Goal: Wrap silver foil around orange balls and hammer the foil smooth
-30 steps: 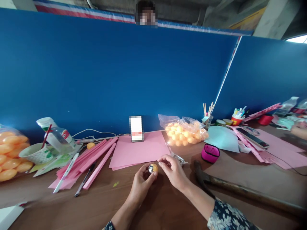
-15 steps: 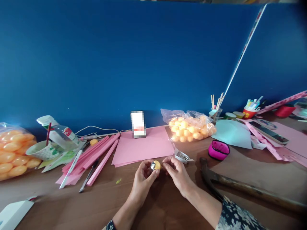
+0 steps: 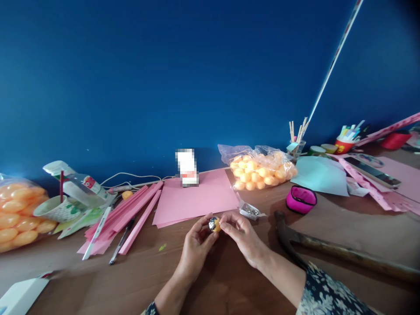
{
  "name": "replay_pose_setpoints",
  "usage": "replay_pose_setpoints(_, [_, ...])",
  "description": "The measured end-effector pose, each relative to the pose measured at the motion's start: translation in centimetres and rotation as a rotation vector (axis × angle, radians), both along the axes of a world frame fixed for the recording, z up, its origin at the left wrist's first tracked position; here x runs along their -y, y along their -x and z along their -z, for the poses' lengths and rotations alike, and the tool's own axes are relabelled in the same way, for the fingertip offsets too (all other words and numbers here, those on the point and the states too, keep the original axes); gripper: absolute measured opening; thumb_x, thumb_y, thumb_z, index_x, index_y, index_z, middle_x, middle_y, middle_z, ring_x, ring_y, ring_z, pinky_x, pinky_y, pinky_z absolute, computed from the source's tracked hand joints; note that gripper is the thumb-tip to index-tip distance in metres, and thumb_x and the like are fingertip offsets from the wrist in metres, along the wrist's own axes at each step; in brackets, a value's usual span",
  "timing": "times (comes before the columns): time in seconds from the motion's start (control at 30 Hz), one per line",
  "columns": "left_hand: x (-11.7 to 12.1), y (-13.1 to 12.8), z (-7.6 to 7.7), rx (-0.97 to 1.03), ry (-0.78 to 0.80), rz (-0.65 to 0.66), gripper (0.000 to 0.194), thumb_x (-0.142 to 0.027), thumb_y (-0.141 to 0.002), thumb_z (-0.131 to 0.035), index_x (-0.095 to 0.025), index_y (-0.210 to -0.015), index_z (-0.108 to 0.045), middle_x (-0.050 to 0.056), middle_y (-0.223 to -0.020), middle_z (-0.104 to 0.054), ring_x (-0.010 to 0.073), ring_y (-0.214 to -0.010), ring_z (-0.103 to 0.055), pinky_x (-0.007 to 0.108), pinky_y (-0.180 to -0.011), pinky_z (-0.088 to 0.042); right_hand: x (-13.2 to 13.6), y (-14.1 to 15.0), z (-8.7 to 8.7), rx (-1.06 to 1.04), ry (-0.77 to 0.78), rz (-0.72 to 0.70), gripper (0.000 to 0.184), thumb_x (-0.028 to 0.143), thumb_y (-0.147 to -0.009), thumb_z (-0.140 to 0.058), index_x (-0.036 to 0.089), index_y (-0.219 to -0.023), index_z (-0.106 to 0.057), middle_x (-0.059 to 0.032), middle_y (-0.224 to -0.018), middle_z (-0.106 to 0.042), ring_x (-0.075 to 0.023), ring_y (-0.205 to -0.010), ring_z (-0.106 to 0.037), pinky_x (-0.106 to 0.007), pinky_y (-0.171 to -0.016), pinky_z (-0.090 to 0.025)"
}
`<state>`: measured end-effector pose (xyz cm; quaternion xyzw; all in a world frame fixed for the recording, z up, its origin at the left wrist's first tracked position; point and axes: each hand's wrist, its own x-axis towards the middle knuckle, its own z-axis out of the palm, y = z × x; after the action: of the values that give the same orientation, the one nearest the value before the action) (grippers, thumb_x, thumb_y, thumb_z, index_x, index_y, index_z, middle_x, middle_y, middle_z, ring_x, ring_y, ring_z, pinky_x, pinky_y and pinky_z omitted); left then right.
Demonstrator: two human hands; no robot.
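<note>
My left hand (image 3: 197, 245) grips a small orange-yellow ball (image 3: 215, 224) between thumb and fingers. Part of that ball is covered in shiny silver pieces. At its right side my right hand (image 3: 242, 238) has thumb and forefinger pinched together against the yellow surface. Whatever lies in that pinch is too small or hidden to make out. Just beyond the right hand is a small clear packet (image 3: 250, 211) of silvery bits. Behind both hands lie sheets of pink paper (image 3: 197, 201).
A claw hammer (image 3: 341, 251) lies at right, beside a magenta ring-shaped pouch (image 3: 301, 200). At the back sits a clear bag of orange balls (image 3: 262, 170); another bag (image 3: 19, 214) is far left. Pink strips (image 3: 121, 214), pens, a paper cup (image 3: 57, 209) and a bottle (image 3: 88, 188) occupy the left.
My right hand has moved left, its pinched fingertips now touching the ball. The silver-covered ball has turned and shifted slightly right and up in my left hand. The view has shifted slightly.
</note>
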<state>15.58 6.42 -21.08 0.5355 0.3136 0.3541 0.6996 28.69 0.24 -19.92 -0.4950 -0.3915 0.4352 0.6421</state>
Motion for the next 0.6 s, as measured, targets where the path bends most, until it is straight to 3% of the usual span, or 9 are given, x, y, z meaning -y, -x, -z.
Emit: replay_pose_setpoints(0.6, [0.04,-0.06,0.04,0.02,-0.038,-0.017,0.046,-0.022,-0.067,-0.069,-0.016,-0.111,-0.055,0.009,-0.106,-0.067,0.0229,-0.102,-0.06,0.034,-0.091,-0.046,-0.06,-0.06,0.48,0.096,0.056,0.007,0.015,0.033,-0.076,-0.061,0.019,-0.074,-0.06,0.0001,-0.077,-0.06,-0.0145,-0.075,-0.052,-0.026,-0.073,-0.041])
